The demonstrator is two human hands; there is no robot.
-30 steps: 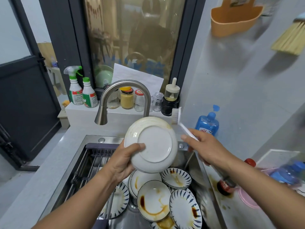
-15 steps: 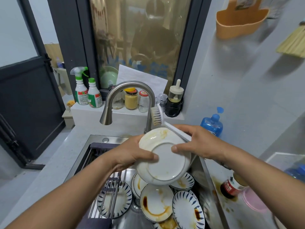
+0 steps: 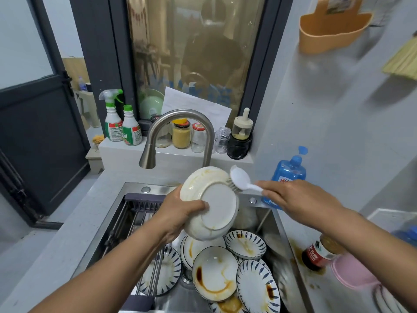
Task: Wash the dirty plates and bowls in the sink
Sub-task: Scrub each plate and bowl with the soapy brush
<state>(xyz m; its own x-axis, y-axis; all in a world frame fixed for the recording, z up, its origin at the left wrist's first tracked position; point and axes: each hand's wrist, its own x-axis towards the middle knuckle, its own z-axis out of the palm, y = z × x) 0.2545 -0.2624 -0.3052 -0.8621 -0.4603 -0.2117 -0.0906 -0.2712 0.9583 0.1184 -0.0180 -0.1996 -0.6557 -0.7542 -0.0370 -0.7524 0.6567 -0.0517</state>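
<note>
My left hand [image 3: 180, 213] grips a white plate [image 3: 216, 206] above the sink [image 3: 108, 220], its underside turned toward me and yellowish smears on its rim. My right hand [image 3: 291, 197] holds a white dish brush [image 3: 240, 179] by the handle, bristles pressed on the plate's upper right edge. Below in the sink lie several dirty plates and bowls: a white plate with brown sauce [image 3: 214, 276] and blue-striped dishes [image 3: 257, 288], [image 3: 246, 243].
A curved steel faucet [image 3: 178, 125] rises behind the plate. A dark drying rack [image 3: 144, 233] spans the sink's left half. Spray bottles [image 3: 121, 125] and jars [image 3: 181, 134] line the back ledge. A blue soap bottle [image 3: 288, 172], a sauce bottle [image 3: 316, 256] and a pink bowl [image 3: 352, 274] stand on the right counter.
The brush has swung from above the plate down onto its upper right rim. The plate has tilted slightly and my right hand has moved off it to the right.
</note>
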